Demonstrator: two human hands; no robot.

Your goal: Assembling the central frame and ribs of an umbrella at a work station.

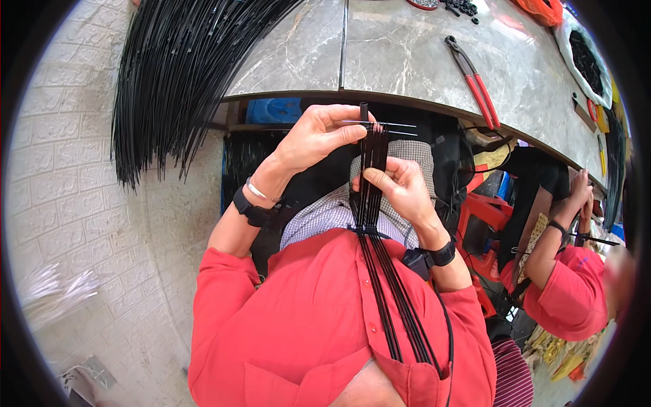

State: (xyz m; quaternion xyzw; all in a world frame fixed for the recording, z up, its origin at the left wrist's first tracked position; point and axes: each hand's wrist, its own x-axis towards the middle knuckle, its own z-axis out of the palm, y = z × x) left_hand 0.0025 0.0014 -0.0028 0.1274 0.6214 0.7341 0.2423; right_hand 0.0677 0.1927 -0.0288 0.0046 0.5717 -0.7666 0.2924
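Note:
A flat band of several long black strands (369, 203) runs from my chest up to just short of the table's edge. Two thin, shiny rods (401, 128) lie crosswise through its far end, and a short black tube-like end (364, 110) stands up there. My left hand (322, 136) is closed at this end, thumb and fingers pinching the rods and strands from the left. Lower down, my right hand (400, 190) grips the band between thumb and fingers. A dark tie (366, 230) crosses the strands near my waist.
Red-handled pliers (477, 88) lie on the grey marbled table (407, 47). A thick bundle of black strands (183, 74) hangs over the table's left side. At right are a white bag of black pieces (584, 57), a red stool (480, 217) and another person's arm (559, 237).

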